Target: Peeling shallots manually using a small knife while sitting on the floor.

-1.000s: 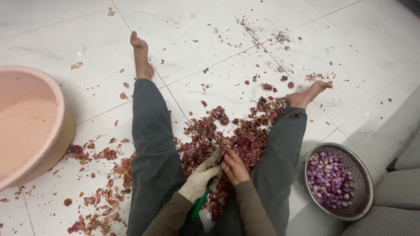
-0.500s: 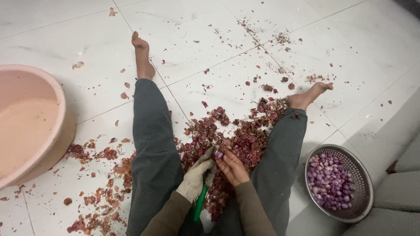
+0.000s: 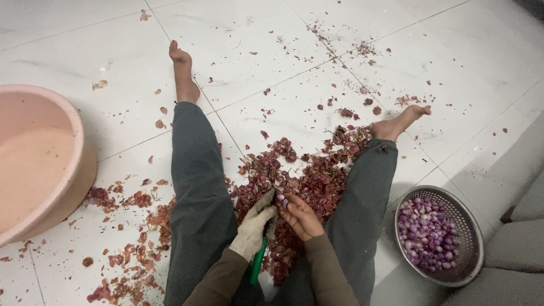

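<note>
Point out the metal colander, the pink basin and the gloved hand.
metal colander (image 3: 470, 238): head view, on its bare right rim.
pink basin (image 3: 79, 164): head view, on its right rim.
gloved left hand (image 3: 253, 226): head view, on the back of the glove.

A white tiled floor (image 3: 272, 51) with thin grey joints is carrying everything here. A heap of reddish-purple onion skins (image 3: 306, 181) is lying on it between the seated person's spread legs (image 3: 198, 187), and loose skins are trailing out to the left and toward the far tiles. A large pink basin (image 3: 39, 164) is sitting on the floor at the left edge. A perforated metal colander (image 3: 470, 226) holding peeled purple shallots (image 3: 428, 232) is resting on the floor at the right, just beside a grey cushion (image 3: 510, 266).
</note>
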